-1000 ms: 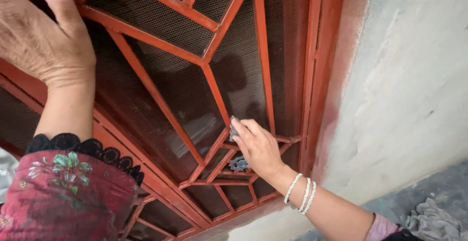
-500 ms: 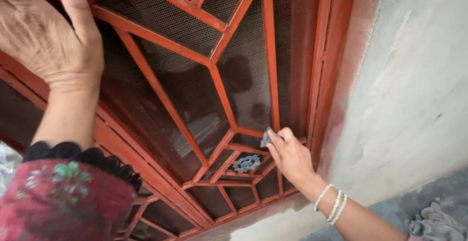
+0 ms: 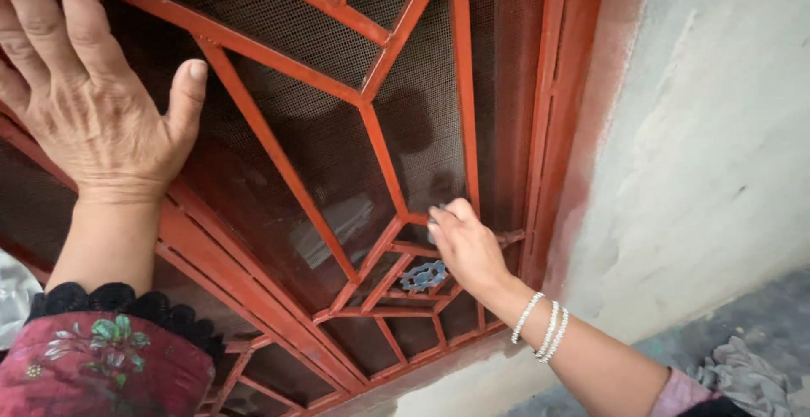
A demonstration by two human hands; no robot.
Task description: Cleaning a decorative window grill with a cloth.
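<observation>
Head view: a red-painted metal grille (image 3: 278, 164) backed by dark mesh (image 3: 329, 155) is being worked on by two bare hands. The left hand (image 3: 93, 105) is being pressed flat against the upper bars, fingers spread wide and nothing gripped. The right hand (image 3: 464, 248) is being held against the lower bars with its fingers curled around a small grey piece (image 3: 435, 213) (sandpaper or a scrap of cloth, it cannot be told which), of which only an edge is being shown above the fingertips.

How much of the rubbing is done is being judged with difficulty: the bars are looking evenly red throughout, and no clear line between treated and untreated metal is being shown, so much may be left. The grey piece is being pressed at the junction where several bars meet, just above a small blue-grey gear-shaped ornament (image 3: 423, 275), which is lying just left of the knuckles. White bead bracelets (image 3: 540, 328) are being worn on that wrist. A pale plastered wall (image 3: 709, 130) is standing to the right, and crumpled grey cloth (image 3: 742, 375) is lying on the floor.
</observation>
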